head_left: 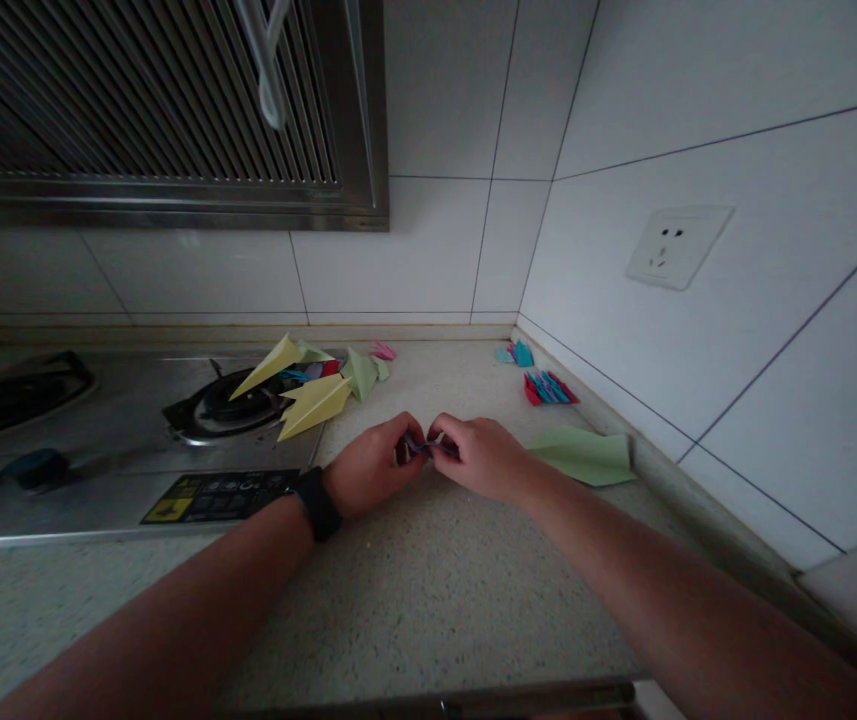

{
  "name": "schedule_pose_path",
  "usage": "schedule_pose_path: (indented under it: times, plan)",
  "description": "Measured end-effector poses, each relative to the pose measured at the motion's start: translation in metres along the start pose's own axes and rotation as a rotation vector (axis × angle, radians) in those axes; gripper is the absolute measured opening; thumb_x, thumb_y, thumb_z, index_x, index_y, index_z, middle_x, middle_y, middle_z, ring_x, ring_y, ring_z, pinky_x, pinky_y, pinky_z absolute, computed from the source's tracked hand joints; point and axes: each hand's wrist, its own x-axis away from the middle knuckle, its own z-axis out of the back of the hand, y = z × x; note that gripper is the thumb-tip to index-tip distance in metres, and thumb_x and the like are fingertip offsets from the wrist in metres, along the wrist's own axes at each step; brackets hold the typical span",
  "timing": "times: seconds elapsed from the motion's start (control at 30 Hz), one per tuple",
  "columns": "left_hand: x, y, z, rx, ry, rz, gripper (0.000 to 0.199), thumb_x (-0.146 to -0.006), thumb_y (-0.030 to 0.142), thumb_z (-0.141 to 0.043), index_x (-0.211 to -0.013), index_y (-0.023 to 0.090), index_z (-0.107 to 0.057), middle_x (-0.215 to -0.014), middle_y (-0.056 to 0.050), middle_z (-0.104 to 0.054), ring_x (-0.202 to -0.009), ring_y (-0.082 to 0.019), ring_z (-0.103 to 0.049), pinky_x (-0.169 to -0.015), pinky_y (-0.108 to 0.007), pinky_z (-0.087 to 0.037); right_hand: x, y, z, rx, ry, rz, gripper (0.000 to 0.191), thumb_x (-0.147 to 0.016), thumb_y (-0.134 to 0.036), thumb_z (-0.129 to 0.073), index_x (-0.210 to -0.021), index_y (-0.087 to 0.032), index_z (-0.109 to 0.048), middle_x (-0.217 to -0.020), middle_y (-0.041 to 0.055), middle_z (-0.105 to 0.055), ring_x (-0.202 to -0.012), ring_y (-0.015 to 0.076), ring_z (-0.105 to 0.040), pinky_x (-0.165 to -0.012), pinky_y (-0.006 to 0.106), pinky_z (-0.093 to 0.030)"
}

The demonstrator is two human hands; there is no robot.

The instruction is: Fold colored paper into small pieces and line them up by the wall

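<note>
A small purplish piece of paper [422, 446] is pinched between my two hands, just above the speckled counter [398, 600]. My left hand [374, 462], with a black watch at the wrist, grips its left end, fingers closed. The right end is held in the closed fingers of my right hand [479, 455]. Fingertips cover much of the paper, so its folded shape is unclear. Beyond my right forearm lies a green paper sheet [585, 455]. Folded yellow paper [315, 405] and a folded green paper [360, 373] rest behind my left hand, near the stove.
A gas stove [120, 430] fills the left side under a range hood [248, 205]. Near the back corner sit a red paper piece holding blue folded strips [548, 388] and a small teal paper piece [522, 353]. A pink paper piece [383, 351] lies farther back. Tiled walls bound the counter.
</note>
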Motion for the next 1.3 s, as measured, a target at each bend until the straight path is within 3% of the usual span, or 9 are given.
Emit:
schedule_pose_path:
  times: [0.23, 0.47, 0.93, 1.17, 1.3]
  plan:
    - [0.001, -0.002, 0.005, -0.104, 0.034, -0.025, 0.012, -0.083, 0.024, -0.058, -0.095, 0.02, -0.058, -0.08, 0.0, -0.062, -0.067, -0.012, -0.055, -0.057, -0.022, -0.041, -0.001, 0.0, 0.003, -0.052, 0.049, 0.027, 0.008, -0.087, -0.024, -0.054, -0.094, -0.022, -0.057, -0.077, 0.0015, -0.065, -0.066, 0.0132, -0.057, -0.061, 0.025, -0.034]
    - [-0.003, -0.012, 0.012, -0.169, 0.066, -0.242, 0.006, -0.084, 0.018, -0.06, -0.083, 0.02, -0.066, -0.091, -0.003, -0.065, -0.088, -0.017, -0.058, -0.078, -0.03, -0.045, 0.0, 0.0, 0.002, -0.115, 0.029, 0.067, 0.012, -0.089, -0.02, -0.052, -0.097, -0.022, -0.061, -0.097, 0.0046, -0.066, -0.083, 0.0152, -0.06, -0.073, 0.027, -0.04]
    - [-0.001, -0.011, 0.009, -0.256, 0.07, -0.268, 0.008, -0.084, 0.021, -0.064, -0.08, 0.021, -0.07, -0.084, -0.002, -0.066, -0.08, -0.015, -0.058, -0.072, -0.027, -0.044, 0.0, -0.001, 0.003, 0.027, -0.008, 0.191, 0.008, -0.088, -0.016, -0.052, -0.084, -0.02, -0.057, -0.091, 0.0024, -0.061, -0.085, 0.0141, -0.058, -0.071, 0.025, -0.038]
    - [-0.002, -0.012, 0.01, -0.247, 0.085, -0.217, 0.005, -0.086, 0.022, -0.063, -0.086, 0.02, -0.067, -0.083, -0.001, -0.063, -0.071, -0.012, -0.055, -0.063, -0.023, -0.043, 0.004, -0.001, 0.007, -0.098, 0.034, 0.12, 0.014, -0.089, -0.02, -0.052, -0.103, -0.022, -0.054, -0.096, 0.0016, -0.063, -0.073, 0.0114, -0.058, -0.068, 0.024, -0.039]
    - [-0.001, -0.011, 0.011, -0.233, 0.107, -0.199, 0.007, -0.087, 0.023, -0.061, -0.092, 0.02, -0.064, -0.083, 0.0, -0.062, -0.068, -0.01, -0.054, -0.06, -0.022, -0.042, 0.005, 0.002, 0.01, -0.171, 0.02, 0.162, 0.014, -0.089, -0.02, -0.052, -0.103, -0.022, -0.054, -0.1, 0.0022, -0.061, -0.071, 0.0102, -0.057, -0.069, 0.024, -0.042]
